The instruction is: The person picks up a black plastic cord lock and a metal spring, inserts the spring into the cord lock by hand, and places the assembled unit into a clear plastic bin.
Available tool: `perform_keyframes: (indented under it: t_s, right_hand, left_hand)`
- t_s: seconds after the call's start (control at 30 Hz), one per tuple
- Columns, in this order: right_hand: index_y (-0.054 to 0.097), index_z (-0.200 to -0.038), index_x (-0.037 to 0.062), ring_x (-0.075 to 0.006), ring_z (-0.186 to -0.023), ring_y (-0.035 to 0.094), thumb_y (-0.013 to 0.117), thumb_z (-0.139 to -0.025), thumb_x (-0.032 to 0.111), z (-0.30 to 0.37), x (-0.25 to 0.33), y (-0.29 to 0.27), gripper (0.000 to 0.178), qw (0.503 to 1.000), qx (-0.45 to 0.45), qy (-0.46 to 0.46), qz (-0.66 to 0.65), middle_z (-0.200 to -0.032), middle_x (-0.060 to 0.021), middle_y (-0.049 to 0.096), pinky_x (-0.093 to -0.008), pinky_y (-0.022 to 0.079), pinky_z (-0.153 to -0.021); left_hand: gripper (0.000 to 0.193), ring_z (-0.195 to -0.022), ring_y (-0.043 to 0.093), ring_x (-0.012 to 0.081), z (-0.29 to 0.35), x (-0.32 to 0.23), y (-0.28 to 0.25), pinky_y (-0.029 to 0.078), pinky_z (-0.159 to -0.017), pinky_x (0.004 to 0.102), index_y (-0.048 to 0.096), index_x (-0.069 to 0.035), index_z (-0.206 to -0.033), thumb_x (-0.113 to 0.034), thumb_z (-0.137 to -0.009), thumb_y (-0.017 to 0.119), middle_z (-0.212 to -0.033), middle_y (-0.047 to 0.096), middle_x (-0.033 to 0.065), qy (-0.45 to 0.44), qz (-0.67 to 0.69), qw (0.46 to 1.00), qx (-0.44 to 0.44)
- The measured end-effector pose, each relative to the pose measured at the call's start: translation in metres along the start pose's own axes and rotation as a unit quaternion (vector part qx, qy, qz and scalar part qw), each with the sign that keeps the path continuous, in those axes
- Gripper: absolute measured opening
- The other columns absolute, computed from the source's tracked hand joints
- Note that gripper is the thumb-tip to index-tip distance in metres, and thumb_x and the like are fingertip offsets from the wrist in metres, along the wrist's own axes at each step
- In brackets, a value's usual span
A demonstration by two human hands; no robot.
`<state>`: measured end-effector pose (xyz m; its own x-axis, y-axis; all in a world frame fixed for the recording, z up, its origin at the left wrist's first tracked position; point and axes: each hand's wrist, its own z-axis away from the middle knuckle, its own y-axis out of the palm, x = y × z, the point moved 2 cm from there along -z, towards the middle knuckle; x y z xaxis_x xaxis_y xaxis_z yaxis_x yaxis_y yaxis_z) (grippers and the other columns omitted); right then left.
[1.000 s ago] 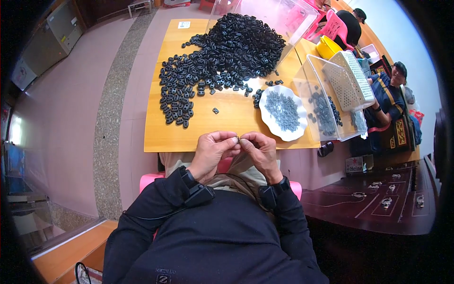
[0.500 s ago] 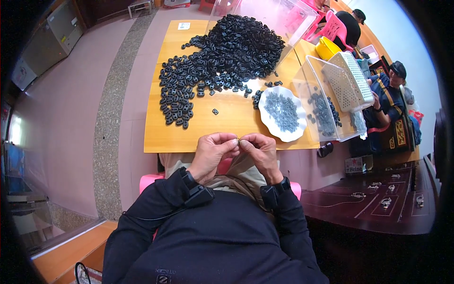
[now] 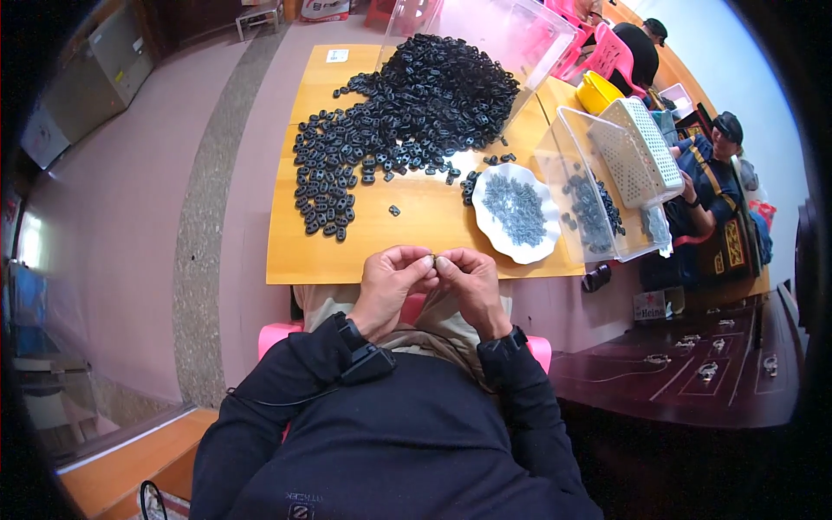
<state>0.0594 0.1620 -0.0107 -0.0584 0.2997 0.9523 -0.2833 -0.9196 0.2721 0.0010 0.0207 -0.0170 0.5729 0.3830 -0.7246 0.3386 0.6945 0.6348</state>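
My left hand (image 3: pixel 390 284) and my right hand (image 3: pixel 471 286) meet at the table's front edge, thumbs and forefingers pinched together. Between the fingertips sits a small dark piece (image 3: pixel 433 258), mostly covered, so its kind cannot be made out. Just beyond my right hand is a white scalloped dish (image 3: pixel 498 246) holding many tiny grey parts (image 3: pixel 516 210). Beyond my left hand, a large heap of black two-holed plastic pieces (image 3: pixel 446 95) spreads across the table, with flatter rows (image 3: pixel 325 199) nearer me. One lone black piece (image 3: pixel 394 211) lies ahead of my hands.
A clear plastic bin (image 3: pixel 555 65) lies tipped behind the heap. To the right stand a clear box (image 3: pixel 563 169) with black pieces, a white perforated basket (image 3: pixel 641 147) and a yellow bowl (image 3: pixel 598 92). Another person (image 3: pixel 715 173) sits at the far right. The wooden table (image 3: pixel 312 264) ends before my lap.
My right hand has drawn slightly left, and its fingertips now press closer against those of my left hand around the small piece. The view has shifted a little; the things on the table look unchanged.
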Motion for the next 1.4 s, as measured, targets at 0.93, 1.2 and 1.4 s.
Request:
perform_keyframes:
  t_s: [0.93,1.2,1.4]
  right_hand:
    - [0.067,-0.098,-0.0016,-0.0103,-0.064,0.06,0.068,-0.085,0.011,-0.082,0.008,0.017,0.018,0.916,0.019,-0.171,0.362,-0.077,-0.0063,0.067,-0.0243,0.048,-0.058]
    - [0.068,-0.09,0.0044,-0.034,-0.077,0.063,0.064,-0.082,0.019,-0.093,0.019,0.046,0.017,0.764,0.036,-0.225,0.604,-0.086,-0.0135,0.062,-0.0428,0.05,-0.069]
    - [0.067,-0.088,0.0055,-0.0344,-0.078,0.062,0.061,-0.083,0.017,-0.101,0.022,0.04,0.014,0.761,-0.021,-0.222,0.609,-0.085,-0.0132,0.061,-0.0433,0.05,-0.07]
  left_hand:
    - [0.017,-0.082,0.062,0.0137,-0.005,-0.019,-0.014,0.056,-0.077,0.027,0.055,0.003,-0.107,-0.002,-0.091,0.058,-0.094,0.06,0.0074,0.127,0.087,0.982,-0.109]
    - [0.017,-0.081,0.062,0.0137,-0.006,-0.023,-0.018,0.056,-0.078,0.0269,0.055,0.003,-0.107,-0.001,-0.091,0.058,-0.092,0.061,0.0071,0.141,0.102,0.976,-0.134]
    - [0.017,-0.08,0.062,0.0135,-0.007,-0.023,-0.019,0.055,-0.077,0.0268,0.055,0.003,-0.107,-0.001,-0.09,0.058,-0.092,0.061,0.0068,0.143,0.106,0.975,-0.136]
